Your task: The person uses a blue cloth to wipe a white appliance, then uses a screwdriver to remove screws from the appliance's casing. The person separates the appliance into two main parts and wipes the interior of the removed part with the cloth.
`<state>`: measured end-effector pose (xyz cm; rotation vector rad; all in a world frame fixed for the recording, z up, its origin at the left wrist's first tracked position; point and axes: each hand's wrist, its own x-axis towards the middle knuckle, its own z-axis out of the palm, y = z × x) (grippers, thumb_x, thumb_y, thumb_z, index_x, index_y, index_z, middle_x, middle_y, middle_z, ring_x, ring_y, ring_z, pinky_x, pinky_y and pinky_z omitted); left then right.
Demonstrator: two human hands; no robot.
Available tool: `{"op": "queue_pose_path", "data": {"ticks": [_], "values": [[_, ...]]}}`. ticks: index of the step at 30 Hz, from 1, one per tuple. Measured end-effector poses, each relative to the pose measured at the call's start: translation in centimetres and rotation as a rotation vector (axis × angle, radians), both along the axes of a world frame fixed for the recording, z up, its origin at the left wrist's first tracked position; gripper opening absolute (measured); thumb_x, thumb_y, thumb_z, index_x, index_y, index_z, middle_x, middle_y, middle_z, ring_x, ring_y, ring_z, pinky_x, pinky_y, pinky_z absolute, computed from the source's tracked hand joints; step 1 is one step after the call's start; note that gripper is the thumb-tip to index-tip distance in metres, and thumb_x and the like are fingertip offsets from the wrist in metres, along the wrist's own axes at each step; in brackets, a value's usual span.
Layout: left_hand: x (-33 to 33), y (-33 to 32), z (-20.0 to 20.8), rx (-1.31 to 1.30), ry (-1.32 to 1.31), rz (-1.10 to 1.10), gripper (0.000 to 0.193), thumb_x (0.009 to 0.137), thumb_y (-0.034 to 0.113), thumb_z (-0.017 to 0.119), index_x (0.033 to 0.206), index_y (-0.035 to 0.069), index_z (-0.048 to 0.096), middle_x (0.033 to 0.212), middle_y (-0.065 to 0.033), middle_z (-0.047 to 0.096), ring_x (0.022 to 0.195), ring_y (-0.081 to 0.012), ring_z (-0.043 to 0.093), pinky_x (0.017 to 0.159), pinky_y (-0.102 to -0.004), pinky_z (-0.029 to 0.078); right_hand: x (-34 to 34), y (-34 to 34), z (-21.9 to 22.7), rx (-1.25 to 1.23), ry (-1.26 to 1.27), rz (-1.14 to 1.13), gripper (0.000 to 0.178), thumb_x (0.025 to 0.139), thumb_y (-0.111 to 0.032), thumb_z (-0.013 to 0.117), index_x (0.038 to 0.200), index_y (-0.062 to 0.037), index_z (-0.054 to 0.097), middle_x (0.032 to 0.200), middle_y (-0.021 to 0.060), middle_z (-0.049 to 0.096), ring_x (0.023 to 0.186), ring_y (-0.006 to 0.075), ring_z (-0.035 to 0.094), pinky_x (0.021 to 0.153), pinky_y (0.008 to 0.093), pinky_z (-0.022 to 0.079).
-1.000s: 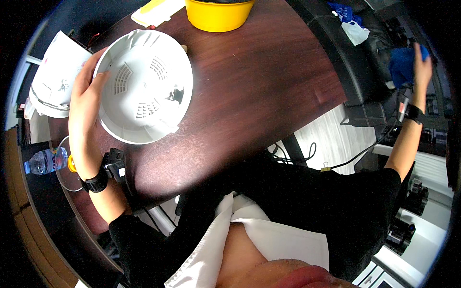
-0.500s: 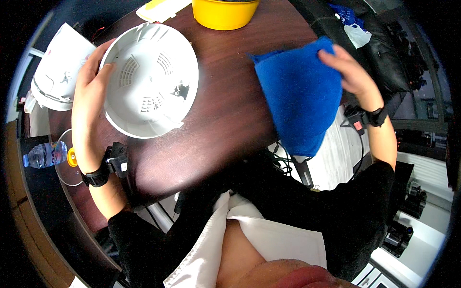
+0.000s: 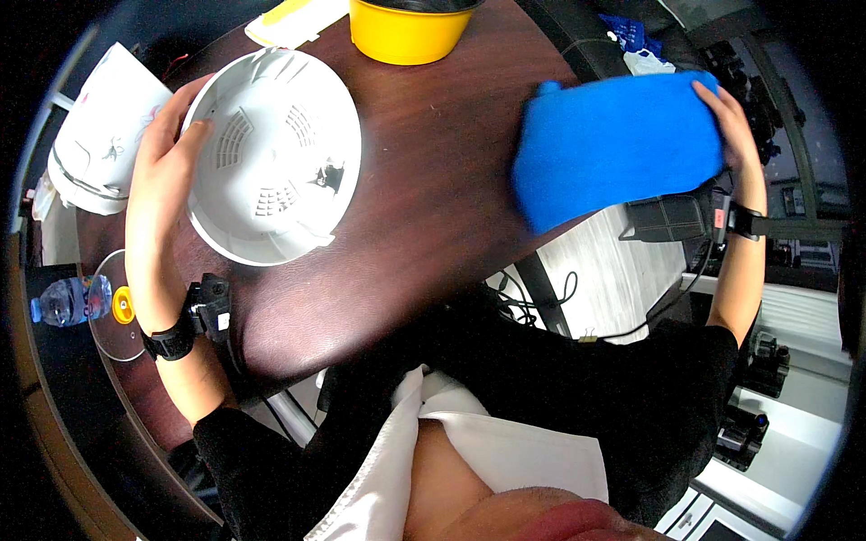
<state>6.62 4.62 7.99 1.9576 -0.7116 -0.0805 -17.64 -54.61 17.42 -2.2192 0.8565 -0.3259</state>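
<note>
My left hand (image 3: 170,135) grips the left rim of a round white plastic housing (image 3: 275,162), thumb inside and fingers around the outside. The housing is tilted with its hollow side up, showing groups of slotted vents and a dark opening at its right. In my right hand (image 3: 732,126) a bright blue cloth (image 3: 622,144) is held by its upper right corner. The cloth spreads over the right edge of the table, slightly blurred by motion. Both wrists carry a strapped black device.
A white appliance body (image 3: 108,135) leans beyond my left hand. At the table's far side are a yellow pot (image 3: 410,34) and a white-and-yellow item (image 3: 290,22). A glass lid (image 3: 110,341) and a water bottle (image 3: 65,304) lie at left. Cables (image 3: 523,302) hang below the table's right edge.
My right hand has moved outward to the right, and the blue cloth has swung up and spread wider. The left hand keeps its hold on the white housing; the view has shifted slightly.
</note>
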Motion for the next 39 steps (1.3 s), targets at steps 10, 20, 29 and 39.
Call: {"op": "queue_pose_path", "data": {"ticks": [10, 20, 29, 39], "values": [[-0.3, 0.3, -0.3, -0.034, 0.056, 0.051, 0.04, 0.091, 0.008, 0.047, 0.129, 0.002, 0.056, 0.116, -0.0109, 0.063, 0.106, -0.016, 0.058, 0.093, -0.028, 0.044, -7.4, -9.1, 4.4, -1.3, -0.286, -0.431, 0.046, 0.087, -0.052, 0.06, 0.112, -0.0139, 0.068, 0.104, 0.0149, 0.07, 0.096, 0.0363, 0.066, 0.081, 0.0416, 0.05], [-0.1, 0.0, -0.3, -0.031, 0.078, 0.06, 0.04, 0.091, 0.009, 0.048, 0.13, 0.003, 0.056, 0.118, -0.0116, 0.062, 0.109, -0.0167, 0.057, 0.095, -0.0278, 0.043, -0.1, 10.0, -16.3, -0.078, 0.29, 0.597, 0.028, 0.094, -0.026, 0.064, 0.109, -0.0019, 0.065, 0.106, 0.0051, 0.069, 0.093, 0.0137, 0.064, 0.079, 0.0329, 0.052], [-0.1, -0.1, -0.4, -0.031, 0.061, 0.064, 0.041, 0.091, 0.008, 0.048, 0.13, 0.003, 0.056, 0.119, -0.011, 0.061, 0.108, -0.0163, 0.057, 0.095, -0.0285, 0.043, 2.0, 17.0, -4.9, 0.812, -0.363, 0.524, 0.033, 0.098, -0.034, 0.057, 0.111, -0.0042, 0.062, 0.101, 0.0047, 0.069, 0.089, 0.0125, 0.066, 0.08, 0.0282, 0.054], [-0.5, 0.1, 0.1, 0.045, -0.001, 0.048, 0.04, 0.091, 0.008, 0.047, 0.129, 0.002, 0.055, 0.115, -0.0098, 0.064, 0.104, -0.0151, 0.058, 0.094, -0.0279, 0.043, 2.4, 12.6, -1.8, 1.169, -0.449, 0.444, 0.045, 0.094, -0.045, 0.058, 0.119, -0.0078, 0.062, 0.113, 0.0099, 0.067, 0.1, 0.0219, 0.064, 0.089, 0.0411, 0.052]]}}
